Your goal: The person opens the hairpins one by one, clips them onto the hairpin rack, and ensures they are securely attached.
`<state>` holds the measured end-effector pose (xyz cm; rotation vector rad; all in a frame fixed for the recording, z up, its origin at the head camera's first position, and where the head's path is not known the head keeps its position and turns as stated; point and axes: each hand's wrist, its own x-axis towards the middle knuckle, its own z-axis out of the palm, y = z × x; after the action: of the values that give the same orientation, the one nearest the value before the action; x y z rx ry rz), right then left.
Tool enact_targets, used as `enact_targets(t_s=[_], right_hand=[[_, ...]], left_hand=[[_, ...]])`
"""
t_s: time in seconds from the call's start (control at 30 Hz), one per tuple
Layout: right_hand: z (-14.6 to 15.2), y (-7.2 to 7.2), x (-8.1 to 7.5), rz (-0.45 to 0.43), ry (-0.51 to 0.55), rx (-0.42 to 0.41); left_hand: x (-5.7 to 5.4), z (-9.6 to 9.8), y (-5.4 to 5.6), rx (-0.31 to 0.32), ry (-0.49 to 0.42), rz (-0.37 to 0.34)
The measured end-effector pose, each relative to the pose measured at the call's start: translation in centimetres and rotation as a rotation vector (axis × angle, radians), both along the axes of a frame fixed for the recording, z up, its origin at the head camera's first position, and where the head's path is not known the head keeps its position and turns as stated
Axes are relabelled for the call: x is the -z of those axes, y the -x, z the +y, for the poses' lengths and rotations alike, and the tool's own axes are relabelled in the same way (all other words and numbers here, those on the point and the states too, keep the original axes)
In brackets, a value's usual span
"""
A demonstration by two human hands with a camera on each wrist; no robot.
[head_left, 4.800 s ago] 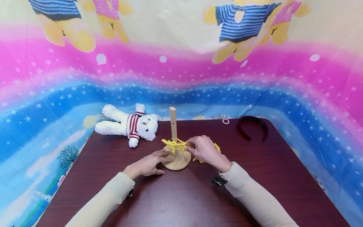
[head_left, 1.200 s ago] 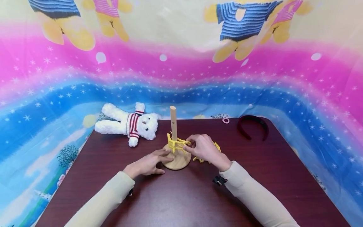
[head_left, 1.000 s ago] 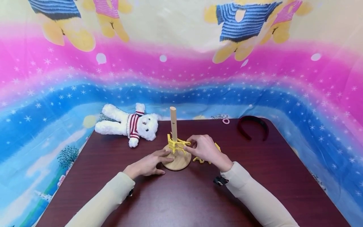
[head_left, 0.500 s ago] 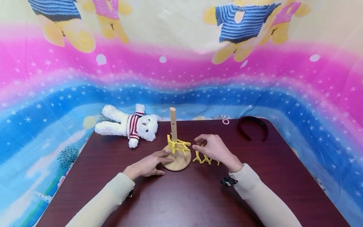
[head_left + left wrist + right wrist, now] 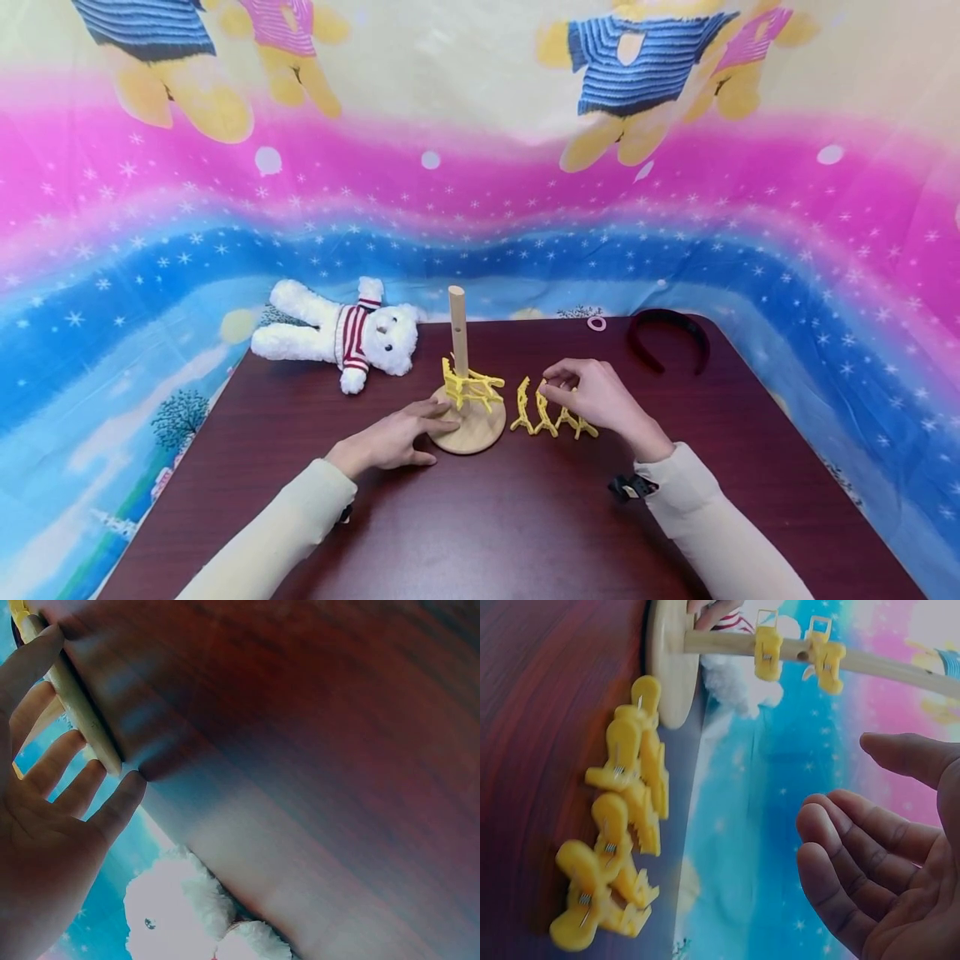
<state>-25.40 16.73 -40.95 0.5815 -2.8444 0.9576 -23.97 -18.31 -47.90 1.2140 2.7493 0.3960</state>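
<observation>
A wooden stand has a round base (image 5: 480, 437) and an upright post (image 5: 458, 321). Several yellow spring clips (image 5: 472, 389) are around the post's lower part; two clips (image 5: 767, 654) show there in the right wrist view. My left hand (image 5: 386, 435) rests its extended fingers against the base's left edge; the left wrist view shows those fingers (image 5: 56, 769) along the rim. To the right, a row of loose yellow clips (image 5: 522, 406) sits on the table. Just over this row hovers my right hand (image 5: 592, 393), fingers loosely bent and apart, holding nothing. It partly covers the clips in the head view.
A white teddy bear (image 5: 318, 337) in a striped sweater lies at the back left of the dark table (image 5: 465, 533). Near the back right are a small pink ring (image 5: 596, 323) and a dark red headband (image 5: 678, 318). A printed cloth (image 5: 480, 192) hangs behind.
At the post, one yellow clip has turned more upright. My right hand has let go of the clips there and moved right, above the loose row. My left hand stays on the base.
</observation>
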Motion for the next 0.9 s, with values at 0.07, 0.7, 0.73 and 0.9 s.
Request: enact_targets(t_s=[0.07,0.7,0.73,0.9], right_hand=[[0.6,0.0,0.2,-0.002,-0.001,0.003],[5.2,0.0,3.0,-0.076,-0.055,0.082],[5.4,0.0,3.2,-0.087,-0.064,0.089],[6.1,0.1,4.4,-0.141,-0.097,0.111]], left_hand=[[0.0,0.0,0.0,0.003,-0.002,0.003],[0.0,0.0,0.0,-0.002,-0.005,-0.010],[0.0,0.0,0.0,-0.002,-0.006,-0.011],[0.1,-0.1,0.1,-0.005,-0.006,-0.017]])
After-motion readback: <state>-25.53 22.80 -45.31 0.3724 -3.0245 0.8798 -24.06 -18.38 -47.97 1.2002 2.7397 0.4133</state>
